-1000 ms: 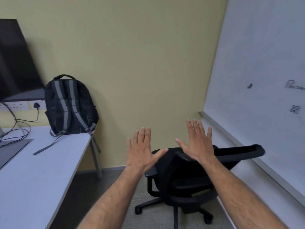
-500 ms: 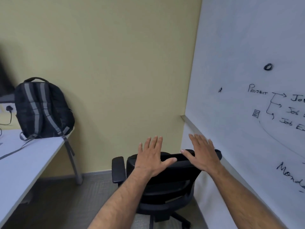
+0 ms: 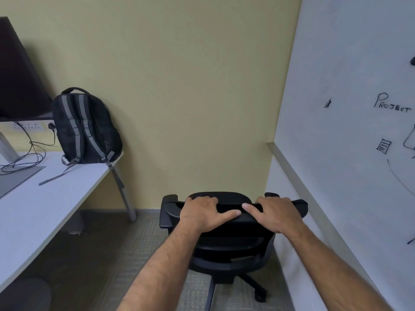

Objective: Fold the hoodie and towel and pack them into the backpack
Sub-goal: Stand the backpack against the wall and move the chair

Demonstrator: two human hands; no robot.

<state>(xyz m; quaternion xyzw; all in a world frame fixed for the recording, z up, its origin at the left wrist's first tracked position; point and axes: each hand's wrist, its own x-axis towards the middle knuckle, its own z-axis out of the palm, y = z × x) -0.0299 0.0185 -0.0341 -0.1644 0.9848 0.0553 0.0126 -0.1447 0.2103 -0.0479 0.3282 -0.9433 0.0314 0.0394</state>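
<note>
Both hands grip the top edge of the chair [image 3: 233, 221] back: the left hand [image 3: 203, 213] and right hand [image 3: 277, 213] curl their fingers over it, thumbs nearly meeting. The backpack [image 3: 86, 127] stands upright at the far corner of the table [image 3: 45, 203], leaning against the wall, straps facing out, one strap trailing over the edge. No hoodie or towel is in view. The pack looks soft-sided and slack, probably light and floppy when lifted; the top handle seems the surest hold, with a second hand needed to keep the mouth open for packing.
</note>
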